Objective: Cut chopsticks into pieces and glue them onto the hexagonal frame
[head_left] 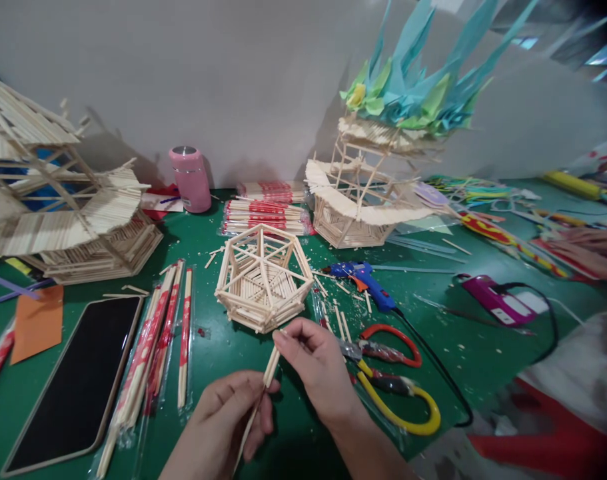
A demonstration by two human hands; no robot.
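A pair of wooden chopsticks [271, 368] slants up between my hands at the front of the table. My left hand [228, 410] is closed round its lower part, and the lower ends run down past my fingers. The thumb and fingers of my right hand [316, 357] pinch the upper end. Just beyond my fingertips sits an open, many-sided frame [262, 280] built of wooden sticks, with spokes meeting over its middle. Neither hand appears to grip it. Cutting pliers with red handles [392, 345] and a yellow-handled tool [400, 400] lie right of my right hand.
Left lie a phone [78, 380] and wrapped chopsticks [153, 333]; behind are a pink flask [190, 180] and chopstick packs [266, 217]. Larger stick models [68, 227] [373, 200] flank the frame. A blue glue gun [366, 280] trails a cable. Another person's hand [590, 247] is far right.
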